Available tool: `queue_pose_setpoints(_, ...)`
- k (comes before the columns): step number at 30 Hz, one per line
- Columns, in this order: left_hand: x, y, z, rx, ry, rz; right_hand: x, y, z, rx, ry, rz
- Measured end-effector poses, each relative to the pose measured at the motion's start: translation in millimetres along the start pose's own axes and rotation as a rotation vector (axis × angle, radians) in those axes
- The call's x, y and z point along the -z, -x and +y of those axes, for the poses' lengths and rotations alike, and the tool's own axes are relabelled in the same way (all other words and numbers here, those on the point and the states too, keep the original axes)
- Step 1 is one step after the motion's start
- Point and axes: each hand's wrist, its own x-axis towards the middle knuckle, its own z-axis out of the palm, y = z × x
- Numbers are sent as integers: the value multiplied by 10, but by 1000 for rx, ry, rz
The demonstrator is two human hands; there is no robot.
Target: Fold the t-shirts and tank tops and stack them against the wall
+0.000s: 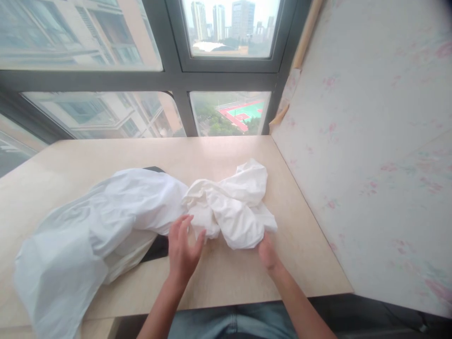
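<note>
A crumpled, off-white cloth [236, 212] lies bunched on the wooden surface in front of me; its folds hide whether it is a garment. My left hand [183, 245] is at its left side, thumb and fingers spread apart with nothing between them. At the lower right edge of the cloth, my right hand [269, 252] grips a fold, with its fingertips partly hidden by the fabric. A larger white cloth [113, 212] spreads to the left, its near end drooping over the front edge. Beneath it a dark flat object [157, 248] shows in part.
The pale wooden surface [300, 263] reaches back to a grey-framed window [229, 80]. A wall with floral paper [356, 155] bounds the right side, its paper peeling near the window. My legs in jeans [229, 322] are below the front edge.
</note>
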Motion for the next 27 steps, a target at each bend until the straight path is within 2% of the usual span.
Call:
queue_pose_setpoints(2, 59, 110, 38, -82, -36, -109, 13, 120, -60, -33, 5, -48)
queue_pose_setpoints(5, 41, 153, 58, -134, -111, -302, -50, 301, -111, 56, 166, -169)
queue_pose_setpoints(8, -44, 82, 84, -136, -129, -299, -165, 370, -143, 76, 267, -148)
queue_pose_setpoints(11, -92, -35, 130, -106, -75, -255, -225, 307, -238, 4, 177, -50)
queue_pose_setpoints(13, -71, -107, 147, -28, 10, -262, -184, 238, -366, -38, 60, -34)
queue_pose_setpoints(16, 57, -185, 128, 162, 177, -285, 7, 151, -651, -67, -98, 30)
queue_pose_setpoints(19, 288, -245, 98, 410, 371, -270, 281, 101, -1006, -47, -254, 180)
queue_pose_setpoints(22, 583, -331, 138, 628, 640, -309, 518, 92, -1362, -33, -327, 235)
queue_pose_setpoints(24, 765, -419, 194, 664, 751, -343, 609, 91, -1548, 1, -318, 231)
queue_pose_setpoints(27, 893, -578, 228, 577, 775, -411, 644, 24, -1652, 105, -303, 279)
